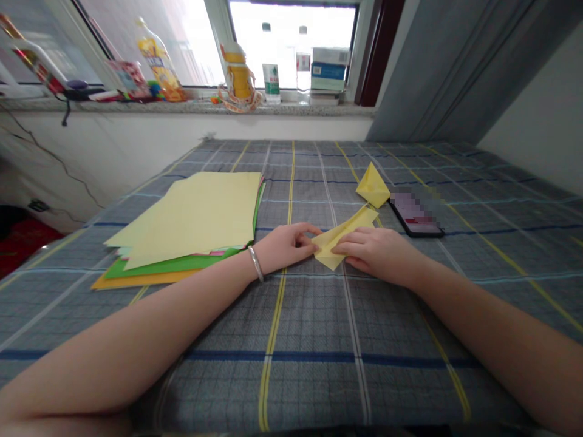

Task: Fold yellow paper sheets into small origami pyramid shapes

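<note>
Plaid bedspread (291, 340) | folded yellow paper (348, 232) just right of the coloured paper stack (191, 215) | left hand (285, 247) and right hand (378, 256) together, clamped on its opposite ends | even fingertip pressure seems best for a crisp crease

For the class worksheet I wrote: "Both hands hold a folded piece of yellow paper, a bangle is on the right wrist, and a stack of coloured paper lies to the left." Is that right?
Not quite: the head view shows the silver-coloured bangle on the left wrist, not the right. The rest stands: the left hand and right hand hold the folded yellow paper, with the stack of coloured paper to the left.
</note>
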Available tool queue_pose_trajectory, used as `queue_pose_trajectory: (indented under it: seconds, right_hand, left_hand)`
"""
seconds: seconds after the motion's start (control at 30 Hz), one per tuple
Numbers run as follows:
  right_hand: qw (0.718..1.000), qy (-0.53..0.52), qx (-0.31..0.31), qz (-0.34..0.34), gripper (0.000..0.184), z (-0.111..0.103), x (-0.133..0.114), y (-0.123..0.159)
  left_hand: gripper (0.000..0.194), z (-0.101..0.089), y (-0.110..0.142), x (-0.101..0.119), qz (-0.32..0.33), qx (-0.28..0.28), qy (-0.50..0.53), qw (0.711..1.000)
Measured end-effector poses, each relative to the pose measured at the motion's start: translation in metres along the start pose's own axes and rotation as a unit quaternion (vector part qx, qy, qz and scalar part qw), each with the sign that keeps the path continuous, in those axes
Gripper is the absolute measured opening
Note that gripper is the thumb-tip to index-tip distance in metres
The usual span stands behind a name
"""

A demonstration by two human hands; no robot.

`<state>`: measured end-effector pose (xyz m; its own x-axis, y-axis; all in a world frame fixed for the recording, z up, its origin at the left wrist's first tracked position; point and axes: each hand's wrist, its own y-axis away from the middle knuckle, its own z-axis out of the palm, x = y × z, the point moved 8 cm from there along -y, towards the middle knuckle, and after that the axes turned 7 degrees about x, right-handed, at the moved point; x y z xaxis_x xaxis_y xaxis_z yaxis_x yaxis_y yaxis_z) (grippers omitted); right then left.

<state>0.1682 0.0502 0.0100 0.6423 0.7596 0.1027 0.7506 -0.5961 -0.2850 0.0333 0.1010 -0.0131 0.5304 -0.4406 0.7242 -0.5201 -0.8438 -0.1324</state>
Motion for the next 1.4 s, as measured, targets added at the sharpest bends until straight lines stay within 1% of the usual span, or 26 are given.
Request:
queue_pose_trajectory:
  seconds: [0.23,0.3,0.4,0.53,0.6,0.73,0.83,0.97,1.03,1.07,1.13,1.17,1.2,1.27,1.33,1.4]
  right_hand:
    - [0.999,0.02,0.003,-0.03,0.026,0.003,-0.009,-0.004]
    - [0.999,0.024,0.008,-0.027,0.024,0.003,-0.012,-0.005]
    - [0.999,0.021,0.028,0.008,0.022,0.003,-0.012,-0.008]
    - [0.995,0.001,0.062,0.083,0.028,0.005,-0.005,-0.012]
    - [0.99,-0.023,0.071,0.121,0.027,0.007,0.0,-0.013]
    - [0.98,-0.065,0.058,0.178,0.021,0.015,0.009,-0.014]
    - [0.976,-0.079,0.037,0.199,0.02,0.02,0.011,-0.015]
    - [0.968,-0.094,0.035,0.231,0.02,0.024,0.015,-0.015]
    - [0.964,-0.103,0.034,0.242,0.02,0.026,0.017,-0.015]
    - [0.963,-0.109,0.032,0.245,0.02,0.027,0.017,-0.014]
    - [0.961,-0.119,0.03,0.248,0.02,0.028,0.018,-0.014]
    - [0.96,-0.123,0.03,0.249,0.019,0.029,0.018,-0.014]
    - [0.959,-0.124,0.03,0.251,0.019,0.029,0.018,-0.014]
    - [0.959,-0.121,0.028,0.256,0.018,0.028,0.019,-0.013]
    - [0.957,-0.121,0.026,0.26,0.016,0.028,0.02,-0.013]
    - [0.954,-0.138,0.023,0.266,0.015,0.029,0.02,-0.013]
  left_hand:
    - [0.03,0.0,0.001,0.005,0.022,0.0,-0.022,1.0]
    - [0.03,-0.001,0.001,0.007,0.03,0.001,-0.036,0.999]
    - [0.03,0.0,0.001,0.012,0.046,0.0,-0.062,0.997]
    - [0.031,0.0,0.002,0.015,0.062,0.005,-0.088,0.994]
    - [0.031,-0.001,0.002,0.015,0.063,0.006,-0.096,0.993]
    - [0.029,0.0,0.002,0.016,0.067,0.008,-0.106,0.992]
    - [0.028,0.0,0.002,0.02,0.076,0.01,-0.116,0.99]
    - [0.025,0.001,0.004,0.022,0.09,0.011,-0.139,0.986]
    - [0.025,0.0,0.005,0.024,0.111,0.019,-0.154,0.982]
    - [0.026,0.0,0.006,0.026,0.131,0.026,-0.165,0.977]
    - [0.026,0.0,0.009,0.032,0.195,0.039,-0.204,0.958]
    - [0.023,0.002,0.012,0.036,0.239,0.037,-0.233,0.942]
    - [0.021,0.006,0.015,0.04,0.285,0.03,-0.265,0.921]
    - [0.023,0.013,0.023,0.046,0.365,0.006,-0.321,0.874]
    - [0.03,0.016,0.029,0.049,0.41,-0.003,-0.363,0.837]
    - [0.037,0.016,0.032,0.052,0.426,0.004,-0.401,0.811]
